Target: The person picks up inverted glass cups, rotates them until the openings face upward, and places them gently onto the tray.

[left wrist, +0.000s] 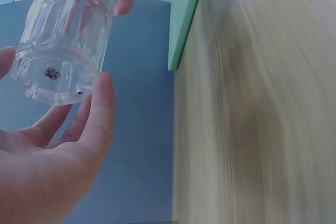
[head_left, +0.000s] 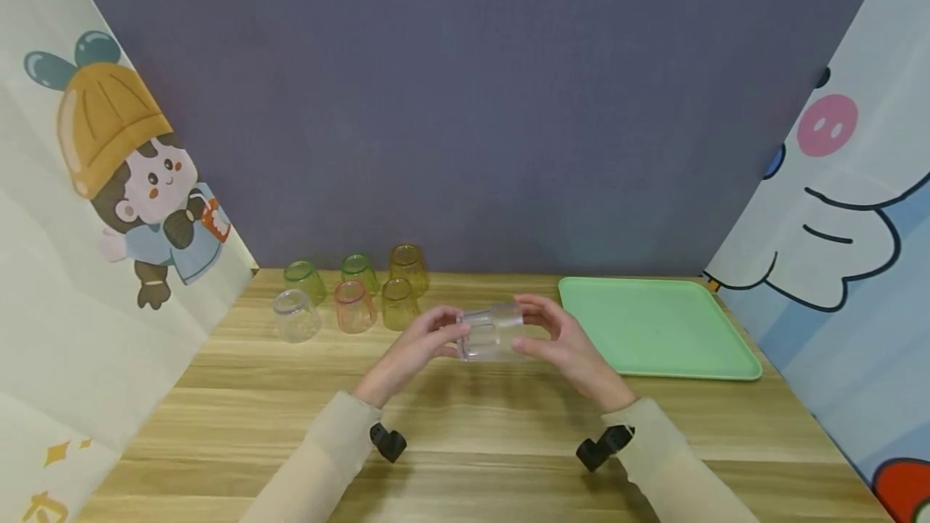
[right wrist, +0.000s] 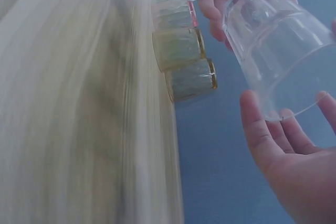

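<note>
A clear faceted tumbler [head_left: 491,332] lies on its side in the air above the wooden table, held between both hands. My left hand [head_left: 425,343] grips it near its thick base, thumb in front and fingers behind. At the other end, my right hand [head_left: 570,349] holds it by the wide rim. In the left wrist view the tumbler [left wrist: 63,45] shows its base, with a small dark mark. The right wrist view shows the open mouth of the tumbler [right wrist: 283,51] toward the right hand [right wrist: 304,166], whose fingertips touch the rim.
Upside-down tumblers stand at the back left: clear [head_left: 296,316], pink [head_left: 355,307], two green [head_left: 305,281] and two amber [head_left: 400,305]. A light green tray [head_left: 654,328] lies at the back right. A dark panel [head_left: 479,103] rises behind the table, with printed cloth on both sides.
</note>
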The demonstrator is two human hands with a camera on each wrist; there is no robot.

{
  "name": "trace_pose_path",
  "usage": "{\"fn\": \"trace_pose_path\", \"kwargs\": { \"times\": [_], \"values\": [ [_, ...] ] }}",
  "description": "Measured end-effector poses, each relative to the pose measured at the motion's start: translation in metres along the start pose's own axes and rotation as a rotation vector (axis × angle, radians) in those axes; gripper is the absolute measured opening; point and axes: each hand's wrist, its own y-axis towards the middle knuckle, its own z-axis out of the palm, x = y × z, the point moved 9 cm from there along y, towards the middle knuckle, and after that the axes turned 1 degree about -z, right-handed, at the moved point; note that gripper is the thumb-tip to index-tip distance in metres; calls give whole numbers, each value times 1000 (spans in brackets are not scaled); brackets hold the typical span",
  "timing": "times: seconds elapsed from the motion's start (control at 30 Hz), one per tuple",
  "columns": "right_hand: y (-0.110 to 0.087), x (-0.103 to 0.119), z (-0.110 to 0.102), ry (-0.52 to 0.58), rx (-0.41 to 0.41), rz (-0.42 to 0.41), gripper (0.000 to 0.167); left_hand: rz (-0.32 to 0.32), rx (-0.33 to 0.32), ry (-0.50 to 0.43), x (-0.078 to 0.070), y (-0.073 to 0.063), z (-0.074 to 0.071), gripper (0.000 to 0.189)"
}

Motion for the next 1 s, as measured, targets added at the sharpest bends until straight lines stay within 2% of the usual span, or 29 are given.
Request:
{"fn": "trace_pose_path", "kwargs": {
  "times": [0.23, 0.4, 0.57, 0.83, 1.0],
  "values": [
    [2, 8, -3, -63, 45, -25, 67, 10, 31, 135, 0, 0, 2, 45],
    [3, 11, -5, -115, 61, -11, 65, -12, 59, 224, 0, 0, 2, 48],
    [5, 18, -7, -218, 73, -27, 64, -15, 58, 310, 0, 0, -2, 48],
    [8, 23, -11, -345, 86, -41, 61, -7, 16, 436, -7, 0, -8, 41],
    [5, 24, -16, -406, 95, -59, 63, 23, -80, 572, -15, 0, -15, 34]
  ]
}}
